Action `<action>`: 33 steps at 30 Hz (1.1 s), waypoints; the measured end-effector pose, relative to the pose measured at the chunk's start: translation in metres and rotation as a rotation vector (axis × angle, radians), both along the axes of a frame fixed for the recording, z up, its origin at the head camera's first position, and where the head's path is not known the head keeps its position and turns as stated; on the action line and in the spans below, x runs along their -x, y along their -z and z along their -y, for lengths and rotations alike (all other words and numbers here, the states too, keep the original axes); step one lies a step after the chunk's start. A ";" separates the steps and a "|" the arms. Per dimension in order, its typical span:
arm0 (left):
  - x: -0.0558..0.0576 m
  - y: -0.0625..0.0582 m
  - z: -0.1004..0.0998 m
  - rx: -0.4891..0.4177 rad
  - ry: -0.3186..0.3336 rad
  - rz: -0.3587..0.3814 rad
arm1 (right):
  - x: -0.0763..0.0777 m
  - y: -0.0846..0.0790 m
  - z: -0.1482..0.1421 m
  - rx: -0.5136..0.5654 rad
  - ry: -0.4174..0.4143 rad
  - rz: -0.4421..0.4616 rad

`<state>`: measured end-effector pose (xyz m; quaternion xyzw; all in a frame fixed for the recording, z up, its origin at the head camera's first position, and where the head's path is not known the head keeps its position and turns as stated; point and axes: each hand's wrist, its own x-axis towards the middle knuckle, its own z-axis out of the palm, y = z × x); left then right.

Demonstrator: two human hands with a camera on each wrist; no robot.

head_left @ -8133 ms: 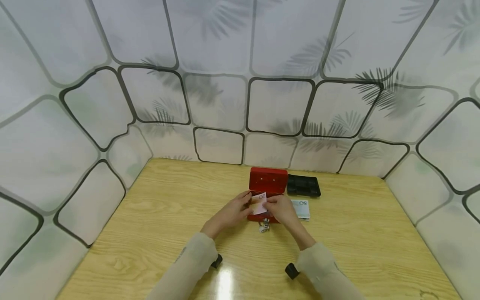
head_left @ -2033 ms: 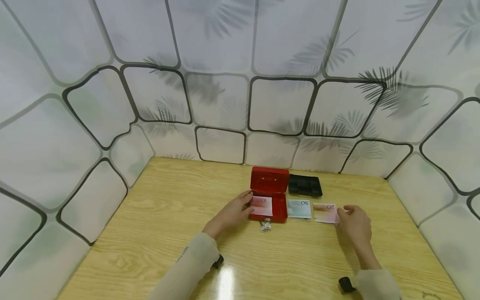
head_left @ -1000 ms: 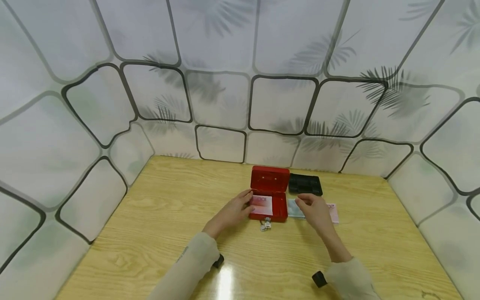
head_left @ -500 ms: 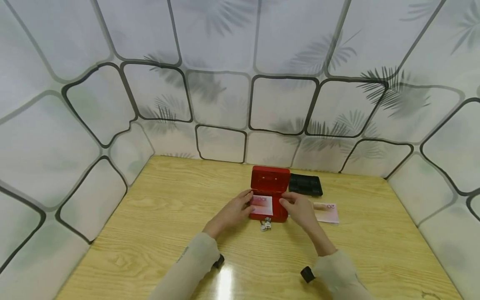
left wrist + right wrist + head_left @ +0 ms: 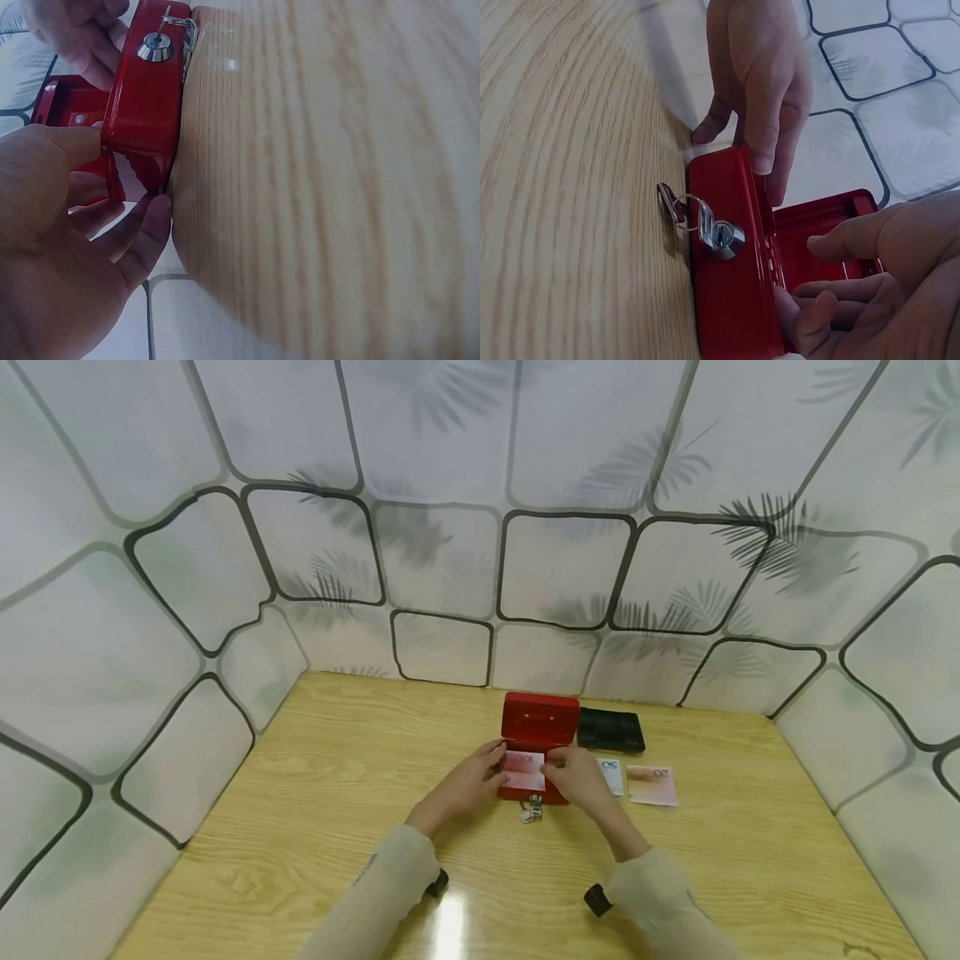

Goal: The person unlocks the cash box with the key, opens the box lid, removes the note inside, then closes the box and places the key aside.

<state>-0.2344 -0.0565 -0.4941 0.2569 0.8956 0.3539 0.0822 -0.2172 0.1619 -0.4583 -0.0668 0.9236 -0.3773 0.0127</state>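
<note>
A red cash box (image 5: 540,718) stands with its lid raised; a pink banknote marked 100 (image 5: 522,770) lies in its left part. My left hand (image 5: 467,783) grips the box's left wall, with the thumb over the rim and fingers against the outside in the left wrist view. My right hand (image 5: 581,778) reaches inside from the right, fingertips at the note's right edge. In the right wrist view its thumb (image 5: 847,238) is apart from the bent fingers, whose tips are hidden behind the box's front wall. Keys on a ring (image 5: 682,210) hang from the front lock (image 5: 724,236).
Right of the box, a greenish banknote marked 50 (image 5: 612,775) is partly covered by my right hand. Farther right lies a pinkish note marked 20 (image 5: 652,785). Behind them sits a black compartment tray (image 5: 611,731). Patterned fabric (image 5: 438,652) walls in the wooden table (image 5: 360,735).
The 20 note, earlier held over the box by both hands, now lies on the table at right. My right hand has moved back left into the box; my left hand stays at its wall.
</note>
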 end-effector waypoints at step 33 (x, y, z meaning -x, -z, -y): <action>0.001 0.001 0.001 -0.006 0.001 -0.017 | 0.007 0.003 0.013 -0.056 0.042 0.021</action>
